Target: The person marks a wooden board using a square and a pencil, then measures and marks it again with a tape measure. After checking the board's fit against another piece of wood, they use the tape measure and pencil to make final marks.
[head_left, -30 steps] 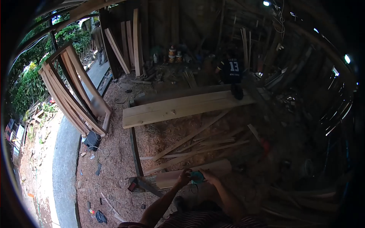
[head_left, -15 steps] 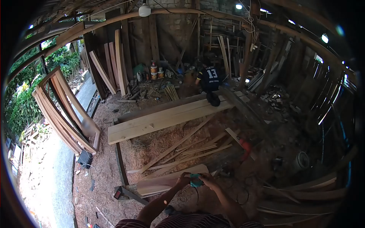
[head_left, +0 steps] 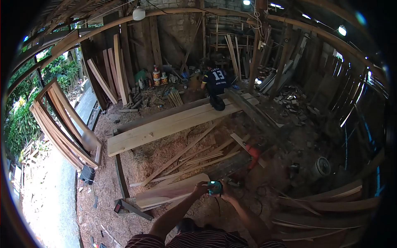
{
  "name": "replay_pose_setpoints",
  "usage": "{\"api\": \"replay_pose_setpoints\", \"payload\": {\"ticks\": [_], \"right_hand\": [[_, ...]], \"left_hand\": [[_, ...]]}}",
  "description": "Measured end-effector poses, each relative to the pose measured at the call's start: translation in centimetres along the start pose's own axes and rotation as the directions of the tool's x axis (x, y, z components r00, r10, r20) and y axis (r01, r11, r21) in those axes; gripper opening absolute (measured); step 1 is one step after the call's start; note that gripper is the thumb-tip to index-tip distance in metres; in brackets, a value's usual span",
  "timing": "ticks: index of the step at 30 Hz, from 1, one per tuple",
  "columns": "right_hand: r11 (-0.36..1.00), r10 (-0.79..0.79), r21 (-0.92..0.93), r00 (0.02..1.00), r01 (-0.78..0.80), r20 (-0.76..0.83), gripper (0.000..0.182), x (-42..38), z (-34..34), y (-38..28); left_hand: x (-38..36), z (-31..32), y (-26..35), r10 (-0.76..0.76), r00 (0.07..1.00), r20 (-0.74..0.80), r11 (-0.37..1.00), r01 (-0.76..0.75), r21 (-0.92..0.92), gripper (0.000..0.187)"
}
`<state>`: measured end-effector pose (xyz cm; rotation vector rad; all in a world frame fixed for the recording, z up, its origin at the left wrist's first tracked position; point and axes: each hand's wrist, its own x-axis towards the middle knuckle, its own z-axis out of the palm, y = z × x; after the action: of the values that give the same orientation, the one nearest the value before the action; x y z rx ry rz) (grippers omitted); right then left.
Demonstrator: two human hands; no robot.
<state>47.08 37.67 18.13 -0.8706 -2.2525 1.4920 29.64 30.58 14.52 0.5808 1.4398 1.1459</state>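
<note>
In front of my body both hands hold a teal power tool (head_left: 214, 188), whose exact kind is too small to make out. My left hand (head_left: 201, 189) is closed on its left side and my right hand (head_left: 226, 191) grips its right side. A dark cord seems to hang below it. Just left of the tool lies a wide pale and reddish board (head_left: 171, 192) on a dark timber support. Beyond it several thin wood strips (head_left: 202, 160) lie across one another over the shavings.
A long pale plank (head_left: 165, 129) spans the supports ahead. A person (head_left: 216, 80) in a dark number 13 shirt crouches beyond it. A red tool (head_left: 253, 153) lies right of the strips. Curved boards (head_left: 326, 204) are at lower right, and a wooden frame (head_left: 66, 124) leans at left.
The view has turned slightly right, so the surroundings shift left. Both hands still hold the teal tool, which now shows more of its top and sits a little higher.
</note>
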Motion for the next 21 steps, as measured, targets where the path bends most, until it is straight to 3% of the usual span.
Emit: {"api": "replay_pose_setpoints", "payload": {"ticks": [4,6,7,9,12,13,16,18,21], "right_hand": [[0.993,-0.012,0.120,1.000,0.014,-0.020,0.088,0.1,0.1,0.6],[0.994,-0.035,-0.113,0.977,0.011,-0.213,0.083,0.2,0.7,0.8],[0.994,-0.034,-0.113,0.974,0.009,-0.223,0.083,0.5,0.4,1.0],[0.993,0.072,-0.079,0.988,-0.083,-0.133,0.088,-0.2,-1.2,-3.0],[0.998,-0.002,0.056,0.993,0.009,-0.118,0.090,3.5,0.1,6.0],[0.998,0.010,0.058,0.992,-0.003,-0.125,0.090,3.6,-0.5,5.4],[0.998,0.050,0.034,0.979,-0.044,-0.199,0.081,4.1,-2.5,2.5],[0.993,0.009,-0.114,0.971,-0.037,-0.238,0.078,5.8,-3.4,3.1],[0.993,0.051,-0.091,0.979,-0.070,-0.196,0.083,7.8,-4.7,3.3]], "left_hand": [[0.5,0.5,0.1,-0.008,1.000,-0.029,0.999,0.007,-0.031,0.055],[1.1,0.5,0.4,-0.046,0.998,-0.040,0.998,0.048,0.037,0.056],[1.6,0.4,0.7,-0.043,0.999,-0.032,0.998,0.045,0.044,0.056],[2.5,0.3,1.0,-0.073,0.997,-0.034,0.993,0.076,0.089,0.058],[5.6,0.2,0.5,-0.041,0.998,0.038,0.998,0.039,0.054,0.055],[6.0,0.5,1.0,-0.050,0.998,0.049,0.997,0.047,0.057,0.055],[7.1,1.3,4.1,-0.054,0.995,0.080,0.989,0.043,0.139,0.058],[8.7,1.1,5.4,-0.062,0.970,0.234,0.989,0.028,0.147,0.060],[11.0,1.3,6.1,-0.066,0.985,0.162,0.993,0.049,0.109,0.060]]}}
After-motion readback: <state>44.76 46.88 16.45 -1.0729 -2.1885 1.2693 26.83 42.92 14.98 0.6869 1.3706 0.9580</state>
